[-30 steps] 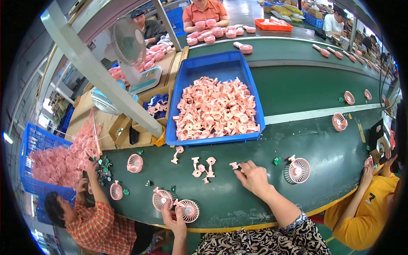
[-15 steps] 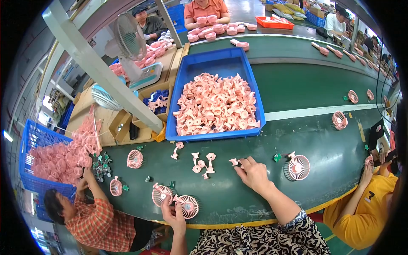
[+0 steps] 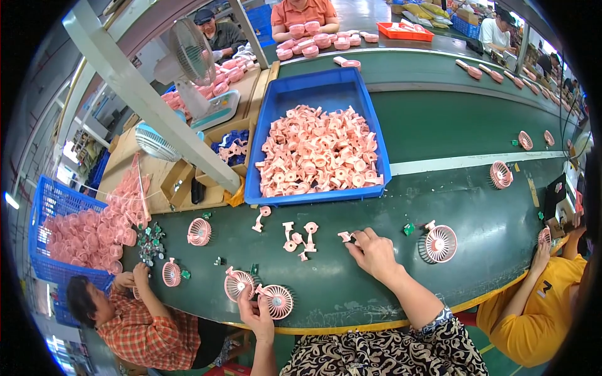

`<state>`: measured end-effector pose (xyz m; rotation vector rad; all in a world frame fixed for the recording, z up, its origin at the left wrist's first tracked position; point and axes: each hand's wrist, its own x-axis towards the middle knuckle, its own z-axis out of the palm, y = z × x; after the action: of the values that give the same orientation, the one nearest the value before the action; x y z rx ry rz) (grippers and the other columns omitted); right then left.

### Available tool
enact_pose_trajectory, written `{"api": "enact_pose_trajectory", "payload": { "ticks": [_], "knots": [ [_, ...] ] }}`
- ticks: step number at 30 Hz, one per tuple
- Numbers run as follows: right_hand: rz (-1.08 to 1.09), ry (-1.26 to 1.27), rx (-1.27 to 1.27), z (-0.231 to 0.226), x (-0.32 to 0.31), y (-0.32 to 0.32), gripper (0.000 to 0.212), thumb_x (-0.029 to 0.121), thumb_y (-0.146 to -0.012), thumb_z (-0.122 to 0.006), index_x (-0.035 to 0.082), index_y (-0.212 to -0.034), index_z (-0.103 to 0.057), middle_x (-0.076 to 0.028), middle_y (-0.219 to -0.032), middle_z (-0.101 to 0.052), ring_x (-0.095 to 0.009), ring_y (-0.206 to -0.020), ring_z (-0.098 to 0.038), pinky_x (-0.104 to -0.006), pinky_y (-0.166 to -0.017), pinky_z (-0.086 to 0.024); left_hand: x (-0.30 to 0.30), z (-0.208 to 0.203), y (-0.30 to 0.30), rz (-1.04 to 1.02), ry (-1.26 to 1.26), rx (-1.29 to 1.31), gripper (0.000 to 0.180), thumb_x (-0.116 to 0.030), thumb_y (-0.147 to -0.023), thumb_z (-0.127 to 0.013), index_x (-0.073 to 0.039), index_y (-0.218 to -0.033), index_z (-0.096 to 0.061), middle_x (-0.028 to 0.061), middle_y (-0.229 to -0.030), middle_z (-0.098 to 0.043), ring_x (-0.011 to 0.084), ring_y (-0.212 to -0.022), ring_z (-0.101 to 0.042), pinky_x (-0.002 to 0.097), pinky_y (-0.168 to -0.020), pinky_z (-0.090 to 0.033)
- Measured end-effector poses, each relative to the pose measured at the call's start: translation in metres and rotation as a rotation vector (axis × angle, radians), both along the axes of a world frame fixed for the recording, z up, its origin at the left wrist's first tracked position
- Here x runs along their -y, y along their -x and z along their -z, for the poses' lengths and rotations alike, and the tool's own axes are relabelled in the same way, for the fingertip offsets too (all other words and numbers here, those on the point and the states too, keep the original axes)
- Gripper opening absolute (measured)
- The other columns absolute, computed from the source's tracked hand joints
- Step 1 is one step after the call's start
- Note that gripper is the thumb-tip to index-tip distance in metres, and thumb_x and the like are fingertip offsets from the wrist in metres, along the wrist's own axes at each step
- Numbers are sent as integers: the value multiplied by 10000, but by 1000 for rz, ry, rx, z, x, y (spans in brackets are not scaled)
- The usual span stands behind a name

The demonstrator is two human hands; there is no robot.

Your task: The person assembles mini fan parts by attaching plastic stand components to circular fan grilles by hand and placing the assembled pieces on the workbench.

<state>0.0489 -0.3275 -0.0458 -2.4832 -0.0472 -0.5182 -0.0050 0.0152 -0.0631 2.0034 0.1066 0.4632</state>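
Near the front edge of the bench, my left hand (image 3: 257,319) grips a round pink fan cage (image 3: 277,303) with slatted ribs, at the small neck on its rim. A second pink fan cage (image 3: 237,284) lies just beside it, close to my fingertips. Farther right, my right hand (image 3: 376,255) is closed in a pinch on a small pink plastic bracket (image 3: 345,237), low over the green surface. Between my hands and the tray lie several loose pink brackets (image 3: 310,235). To the right sits another fan cage (image 3: 440,244), with a small green circuit board (image 3: 409,229) near it.
A blue tray (image 3: 316,202) heaped with pink brackets stands ahead. At left, a blue basket (image 3: 39,241) overflows with pink parts, beside a co-worker (image 3: 141,326); another co-worker in yellow (image 3: 533,319) sits at right. A grey post (image 3: 150,94) slants across the left.
The left co-worker's hands have drawn in from the pink pile toward the body, now at a fan cage. On the far belt, pink pieces have shifted slightly. My hands have hardly moved.
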Motion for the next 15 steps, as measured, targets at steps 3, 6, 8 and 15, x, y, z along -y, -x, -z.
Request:
{"api": "enact_pose_trajectory", "payload": {
  "ticks": [3, 6, 8, 15],
  "knots": [
    [-6, 3, 5, -2, 0, 0, 263, 235, -876, -788, 29, -1025, -720, -115, -860, -672, -324, -628, -701, -443, -562, -560, 3, -5, 0, 17, -41, 11, 429, -53, -968, -631, 21, -1387, -574, 73, -1296, -602, 83, -794, -576, 229, -666, -472],
    [-5, 9, -3, -3, 0, 0, 262, 233, -875, -787, 28, -1024, -721, -114, -867, -673, -325, -627, -698, -445, -564, -559, 3, -5, 0, 21, -22, 8, 430, -56, -971, -629, 18, -1391, -574, 75, -1304, -601, 84, -806, -581, 227, -674, -477],
    [-4, 8, -12, -1, 0, 0, 263, 233, -875, -788, 28, -1025, -720, -113, -870, -674, -325, -628, -699, -445, -567, -560, 6, -8, 0, 18, -21, 4, 431, -59, -971, -631, 17, -1392, -576, 74, -1302, -600, 84, -811, -582, 224, -677, -478],
    [-7, -9, -9, -1, 0, 1, 269, 228, -874, -788, 24, -1037, -720, -116, -876, -671, -328, -646, -704, -443, -578, -562, 4, -7, 1, 5, -12, -21, 432, -67, -969, -641, 19, -1389, -585, 65, -1288, -600, 76, -790, -558, 220, -671, -466]
  ]
}}
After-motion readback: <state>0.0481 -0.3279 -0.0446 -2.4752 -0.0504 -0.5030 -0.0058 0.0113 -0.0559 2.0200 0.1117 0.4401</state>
